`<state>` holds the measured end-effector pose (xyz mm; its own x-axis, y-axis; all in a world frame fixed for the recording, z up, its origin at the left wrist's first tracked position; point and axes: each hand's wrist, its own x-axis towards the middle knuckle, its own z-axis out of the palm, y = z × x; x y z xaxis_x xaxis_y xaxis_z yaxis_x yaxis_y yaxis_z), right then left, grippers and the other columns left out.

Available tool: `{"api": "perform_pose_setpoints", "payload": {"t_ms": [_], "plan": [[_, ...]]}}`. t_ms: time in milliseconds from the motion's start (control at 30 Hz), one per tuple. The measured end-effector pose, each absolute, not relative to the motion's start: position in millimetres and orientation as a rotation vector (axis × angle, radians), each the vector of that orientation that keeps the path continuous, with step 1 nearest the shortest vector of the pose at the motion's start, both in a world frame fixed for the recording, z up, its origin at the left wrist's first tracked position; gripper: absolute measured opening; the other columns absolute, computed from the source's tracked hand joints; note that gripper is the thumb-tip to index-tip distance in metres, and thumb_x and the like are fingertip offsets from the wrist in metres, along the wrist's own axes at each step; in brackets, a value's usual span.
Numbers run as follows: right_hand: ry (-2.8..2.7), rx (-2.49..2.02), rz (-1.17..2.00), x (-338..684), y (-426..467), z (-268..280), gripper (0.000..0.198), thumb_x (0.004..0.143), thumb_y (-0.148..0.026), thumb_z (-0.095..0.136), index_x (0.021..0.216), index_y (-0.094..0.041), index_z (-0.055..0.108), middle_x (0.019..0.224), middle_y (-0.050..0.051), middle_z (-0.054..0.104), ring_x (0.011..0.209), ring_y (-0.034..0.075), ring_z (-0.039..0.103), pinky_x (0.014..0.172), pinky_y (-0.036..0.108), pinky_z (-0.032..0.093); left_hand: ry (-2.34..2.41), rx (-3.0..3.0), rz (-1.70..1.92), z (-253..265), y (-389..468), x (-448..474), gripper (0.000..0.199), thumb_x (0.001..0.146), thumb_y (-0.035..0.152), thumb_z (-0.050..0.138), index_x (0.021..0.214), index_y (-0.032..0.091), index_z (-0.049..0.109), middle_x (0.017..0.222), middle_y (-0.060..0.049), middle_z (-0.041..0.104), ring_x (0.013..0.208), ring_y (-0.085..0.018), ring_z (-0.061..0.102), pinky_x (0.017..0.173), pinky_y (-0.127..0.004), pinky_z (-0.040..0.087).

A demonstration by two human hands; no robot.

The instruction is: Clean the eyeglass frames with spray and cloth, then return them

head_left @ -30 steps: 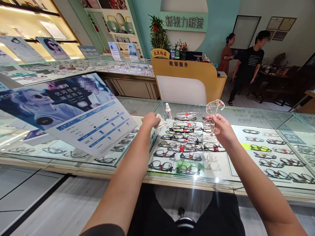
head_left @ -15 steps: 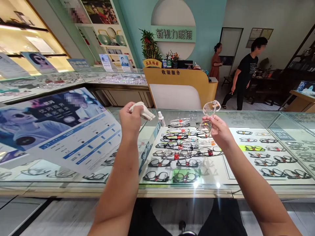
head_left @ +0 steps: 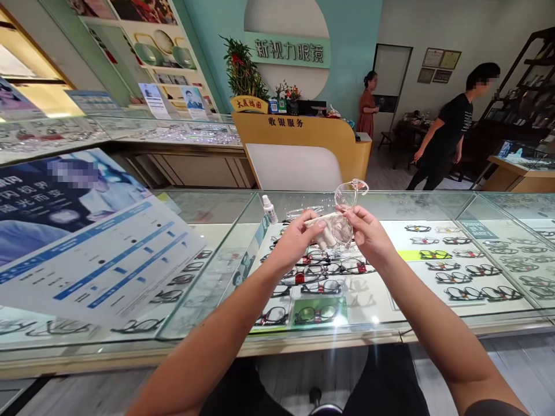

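Above the glass counter, my right hand (head_left: pixel 367 231) pinches a pair of clear-framed eyeglasses (head_left: pixel 346 195) near the middle, one lens pointing up and the other down. My left hand (head_left: pixel 299 236) is closed on a pale cleaning cloth (head_left: pixel 328 230). The cloth lies against the lower lens, and whether it touches the glass or sits just behind it I cannot tell. A small white spray bottle (head_left: pixel 269 210) stands on the counter beyond my left hand. Beneath both hands, rows of eyeglasses (head_left: pixel 321 287) with dark frames show through the countertop.
The glass display counter (head_left: pixel 208 323) runs across in front of me. On its left stands a large printed card (head_left: pixel 121 248). Behind are a yellow service desk (head_left: pixel 299 136) and a potted plant (head_left: pixel 243 69). A person in black (head_left: pixel 451 127) walks at right; another person (head_left: pixel 367 104) stands farther back.
My left hand has moved right with the cloth, up to the eyeglasses in my right hand. The view has shifted slightly. The person in black has moved to the right.
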<state>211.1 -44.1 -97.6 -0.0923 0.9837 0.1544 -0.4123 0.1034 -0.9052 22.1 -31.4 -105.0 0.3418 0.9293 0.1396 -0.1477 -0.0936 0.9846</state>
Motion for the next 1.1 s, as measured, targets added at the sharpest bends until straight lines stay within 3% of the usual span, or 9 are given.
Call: {"api": "perform_pose_setpoints", "payload": {"t_ms": [200,300,433,533,667,767,900,1033,1100], "plan": [[-1.083,-0.801,1.268,207,-44,-102,0.049,0.059,-0.063,0.101,0.072,-0.027,0.071,0.121,0.003,0.079,0.121,0.025,0.066,0.104,0.035,0.049,0.663,1.397,1.013,-106,-29,21,0.062,0.069,0.076,0.089,0.082,0.019,0.066,0.077,0.0,0.065,0.07,-0.014,0.064,0.068,-0.028,0.059],[-1.072,-0.802,1.28,205,-43,-105,0.047,0.06,-0.063,0.1,0.074,-0.027,0.073,0.11,0.002,0.078,0.115,0.023,0.067,0.1,0.034,0.05,0.657,1.42,1.045,-108,-29,22,0.068,0.072,0.084,0.081,0.08,0.017,0.071,0.085,-0.004,0.068,0.079,-0.016,0.066,0.075,-0.03,0.061],[-1.042,-0.775,1.331,202,-45,-105,0.049,0.059,-0.063,0.101,0.072,-0.026,0.071,0.092,-0.001,0.074,0.095,0.018,0.066,0.089,0.03,0.052,0.772,1.465,1.121,-113,-32,26,0.061,0.07,0.07,0.092,0.077,0.02,0.058,0.076,0.001,0.064,0.069,-0.011,0.059,0.063,-0.023,0.051],[-1.004,-0.75,1.409,199,-48,-104,0.05,0.057,-0.061,0.102,0.073,-0.026,0.07,0.087,-0.002,0.072,0.078,0.015,0.061,0.075,0.029,0.051,0.76,1.362,1.103,-115,-34,28,0.068,0.066,0.063,0.098,0.086,0.023,0.046,0.076,0.004,0.067,0.065,-0.011,0.062,0.059,-0.022,0.049],[-0.992,-0.713,1.466,197,-49,-104,0.051,0.058,-0.061,0.103,0.075,-0.025,0.07,0.077,-0.005,0.066,0.069,0.013,0.056,0.065,0.027,0.048,0.698,1.305,0.954,-114,-35,31,0.074,0.064,0.062,0.099,0.106,0.023,0.051,0.074,0.004,0.07,0.057,-0.011,0.06,0.055,-0.022,0.044],[-1.009,-0.729,1.468,195,-49,-105,0.053,0.057,-0.065,0.102,0.077,-0.026,0.072,0.084,-0.003,0.072,0.069,0.013,0.057,0.064,0.028,0.048,0.673,1.328,0.881,-113,-37,32,0.069,0.062,0.064,0.099,0.099,0.019,0.062,0.068,0.005,0.064,0.055,-0.008,0.052,0.054,-0.023,0.038],[-0.995,-0.746,1.492,193,-51,-104,0.054,0.053,-0.066,0.103,0.08,-0.027,0.076,0.104,0.001,0.08,0.077,0.016,0.061,0.068,0.029,0.052,0.698,1.287,0.834,-114,-41,33,0.067,0.055,0.066,0.101,0.086,0.017,0.068,0.072,0.001,0.065,0.062,-0.01,0.053,0.059,-0.024,0.037],[-0.968,-0.779,1.498,194,-51,-106,0.054,0.054,-0.067,0.102,0.082,-0.027,0.077,0.101,0.0,0.079,0.07,0.014,0.056,0.055,0.027,0.042,0.718,1.251,0.836,-115,-45,35,0.063,0.054,0.059,0.103,0.091,0.017,0.074,0.081,-0.003,0.071,0.068,-0.012,0.058,0.064,-0.025,0.041],[-0.964,-0.766,1.49,194,-51,-108,0.053,0.056,-0.066,0.101,0.081,-0.027,0.076,0.102,0.001,0.079,0.073,0.016,0.058,0.058,0.028,0.044,0.739,1.246,0.854,-115,-46,35,0.061,0.055,0.058,0.102,0.093,0.018,0.076,0.084,-0.004,0.073,0.071,-0.014,0.06,0.066,-0.026,0.043]]}}
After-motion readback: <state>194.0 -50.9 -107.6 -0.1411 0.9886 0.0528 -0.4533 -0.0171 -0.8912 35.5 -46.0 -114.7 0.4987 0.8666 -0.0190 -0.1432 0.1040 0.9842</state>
